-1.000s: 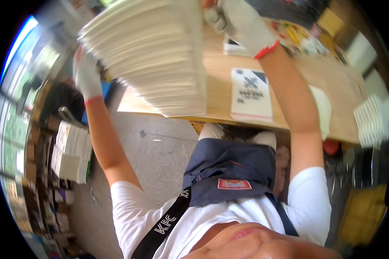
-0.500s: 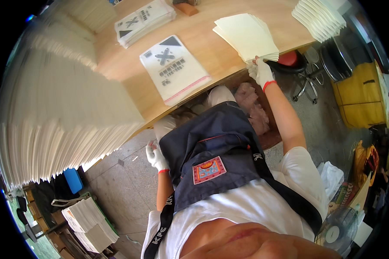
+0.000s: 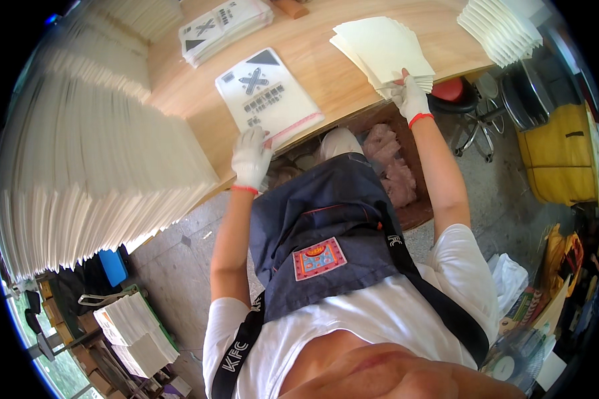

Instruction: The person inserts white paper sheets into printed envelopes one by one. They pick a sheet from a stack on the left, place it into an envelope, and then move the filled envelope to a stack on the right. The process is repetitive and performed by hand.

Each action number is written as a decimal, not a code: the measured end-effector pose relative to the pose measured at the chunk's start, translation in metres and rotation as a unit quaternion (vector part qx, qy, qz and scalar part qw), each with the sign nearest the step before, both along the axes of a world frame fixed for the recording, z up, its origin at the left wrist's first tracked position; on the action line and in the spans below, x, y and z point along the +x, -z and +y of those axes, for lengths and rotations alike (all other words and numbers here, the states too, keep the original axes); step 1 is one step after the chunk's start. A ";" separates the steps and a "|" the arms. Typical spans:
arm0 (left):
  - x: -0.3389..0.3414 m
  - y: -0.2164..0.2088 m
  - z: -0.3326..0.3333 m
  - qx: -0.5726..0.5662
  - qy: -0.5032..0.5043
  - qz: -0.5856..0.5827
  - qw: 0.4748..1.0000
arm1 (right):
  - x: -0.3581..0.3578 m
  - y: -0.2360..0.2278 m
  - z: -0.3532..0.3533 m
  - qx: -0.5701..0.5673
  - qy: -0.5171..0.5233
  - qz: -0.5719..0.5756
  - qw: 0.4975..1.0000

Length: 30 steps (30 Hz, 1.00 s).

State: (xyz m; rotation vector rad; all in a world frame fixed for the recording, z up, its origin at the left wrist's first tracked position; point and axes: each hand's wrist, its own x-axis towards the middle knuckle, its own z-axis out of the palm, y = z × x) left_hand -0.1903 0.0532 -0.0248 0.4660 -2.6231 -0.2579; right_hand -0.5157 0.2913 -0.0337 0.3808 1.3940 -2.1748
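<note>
The person is sitting at a wooden table (image 3: 326, 73), both hands in white gloves. The left hand (image 3: 251, 158) is resting on the near edge of a clear plastic bag (image 3: 267, 96) printed with dark shapes, which is lying flat at the table's front edge; its fingers are curling loosely onto the bag's rim, though whether they are pinching it cannot be told. The right hand (image 3: 411, 98) is grasping the near edge of a fanned stack of cream paper sheets (image 3: 383, 52), further right on the table. A second pile of printed bags (image 3: 225, 28) is lying at the table's far side, and a huge stack of white sheets (image 3: 86, 153) is towering at its left end.
</note>
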 end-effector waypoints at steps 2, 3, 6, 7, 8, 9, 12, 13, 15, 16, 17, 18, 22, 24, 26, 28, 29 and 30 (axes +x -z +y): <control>-0.015 -0.003 -0.011 -0.012 -0.021 -0.111 0.994 | -0.009 0.003 -0.003 -0.080 0.040 -0.029 0.996; -0.023 -0.008 -0.013 -0.005 -0.035 -0.174 0.984 | -0.022 0.009 0.002 -0.100 0.018 -0.024 0.995; -0.033 -0.003 -0.028 -0.018 -0.054 -0.249 0.967 | -0.040 0.008 0.005 -0.097 0.009 -0.007 0.995; -0.031 0.001 -0.034 -0.028 -0.058 -0.256 0.964 | -0.039 -0.001 0.006 -0.105 -0.016 0.024 0.994; -0.033 0.002 -0.035 -0.014 -0.056 -0.251 0.966 | -0.040 -0.007 0.016 -0.111 -0.033 0.059 0.991; -0.034 0.000 -0.037 0.000 -0.056 -0.246 0.968 | -0.038 -0.007 0.021 -0.084 -0.037 0.082 0.992; -0.031 -0.008 -0.036 0.029 -0.053 -0.257 0.965 | -0.010 -0.013 0.030 -0.071 -0.049 0.126 0.988; -0.029 -0.010 -0.037 0.038 -0.052 -0.265 0.962 | 0.016 -0.022 0.026 -0.112 -0.055 0.124 0.984; -0.021 0.003 -0.049 0.063 -0.062 -0.238 0.967 | 0.072 -0.041 0.032 -0.141 -0.114 0.088 0.980; -0.021 0.008 -0.053 0.074 -0.063 -0.222 0.970 | 0.093 -0.048 0.042 -0.131 -0.160 0.058 0.977; -0.021 0.008 -0.053 0.079 -0.069 -0.223 0.969 | 0.106 -0.043 0.051 -0.128 -0.224 0.041 0.965; -0.022 0.005 -0.052 0.083 -0.072 -0.225 0.968 | 0.119 -0.034 0.060 -0.124 -0.284 0.023 0.950; -0.022 -0.005 -0.039 0.054 -0.057 -0.203 0.976 | 0.157 -0.016 0.083 -0.143 -0.358 -0.064 0.921; -0.019 0.006 -0.048 0.054 -0.037 -0.169 0.984 | 0.166 -0.010 0.084 -0.140 -0.337 -0.095 0.926; -0.019 0.016 -0.055 0.054 -0.035 -0.149 0.987 | 0.168 -0.001 0.085 -0.157 -0.331 -0.114 0.924; -0.019 0.021 -0.059 0.057 -0.053 -0.144 0.986 | 0.173 0.000 0.081 -0.140 -0.296 -0.106 0.939; -0.020 0.021 -0.059 0.061 -0.053 -0.136 0.987 | 0.175 0.005 0.079 -0.149 -0.291 -0.096 0.940; -0.018 0.020 -0.058 0.066 -0.053 -0.128 0.988 | 0.178 0.009 0.078 -0.150 -0.276 -0.098 0.944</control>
